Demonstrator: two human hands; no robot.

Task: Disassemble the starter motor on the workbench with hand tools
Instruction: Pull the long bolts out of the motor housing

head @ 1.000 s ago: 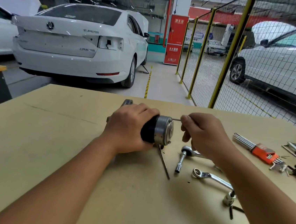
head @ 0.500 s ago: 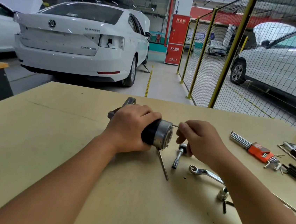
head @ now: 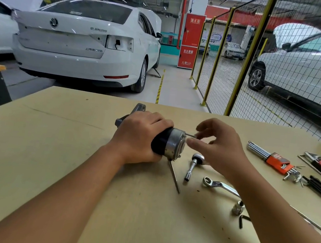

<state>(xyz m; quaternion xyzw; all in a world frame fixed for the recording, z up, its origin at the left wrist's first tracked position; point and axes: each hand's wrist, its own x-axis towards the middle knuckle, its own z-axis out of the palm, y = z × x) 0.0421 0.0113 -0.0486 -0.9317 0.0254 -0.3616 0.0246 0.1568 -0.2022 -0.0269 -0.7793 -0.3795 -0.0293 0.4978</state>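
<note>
My left hand (head: 138, 136) grips the starter motor (head: 170, 146) lying mid-counter (head: 53, 149); my right hand (head: 219, 147), at its 3 o'clock, pinches the long bolt (head: 190, 135) with its fingers (head: 201, 134).

Most of the black-and-silver cylindrical starter motor (head: 170, 145) is hidden under the left hand (head: 138, 136); beside it, the chrome ring spanner (head: 218, 184) is partly covered by the right forearm.

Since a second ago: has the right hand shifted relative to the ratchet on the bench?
Yes. The right hand has lifted away from the ratchet, its head now uncovered, and its fingers have opened around the through bolt.
</note>
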